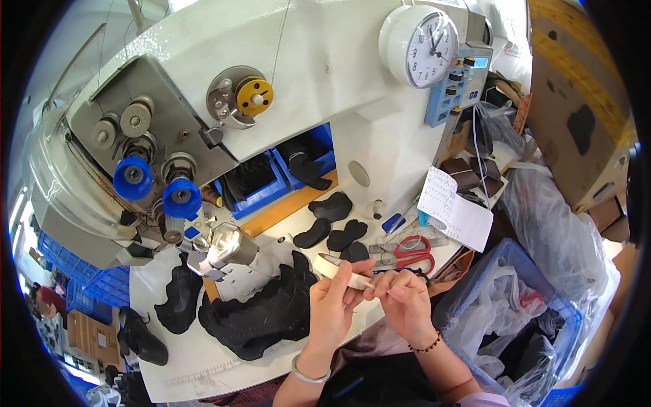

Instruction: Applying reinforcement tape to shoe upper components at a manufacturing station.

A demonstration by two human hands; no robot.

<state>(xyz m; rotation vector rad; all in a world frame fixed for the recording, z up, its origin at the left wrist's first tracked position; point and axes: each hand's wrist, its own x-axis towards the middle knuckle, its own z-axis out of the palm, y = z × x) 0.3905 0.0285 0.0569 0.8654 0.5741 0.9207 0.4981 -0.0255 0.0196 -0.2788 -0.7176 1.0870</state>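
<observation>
A person sits at a white sewing table (203,366), seen from above. Both hands meet near the table's front edge, just right of its middle. The left hand (332,302) is closed around a roll of pale masking tape (333,266), thumb and fingers pinching the roll from below. The right hand (405,298) pinches the loose end of the tape, which stretches between the two hands. The left wrist wears a silver bangle, the right a beaded bracelet.

Just left of the hands lies a pile of black shoe upper pieces (261,315), under the head of a large white sewing machine (271,88). Smaller black pieces (336,224) lie behind the hands, and red-handled scissors (413,252) just beyond them.

Behind the machine, at the table's back edge, blue plastic bins (271,186) hold more black shoe parts. Off the table's right edge, a blue crate (522,261) holds crumpled clear plastic bags (505,305) and dark material.
</observation>
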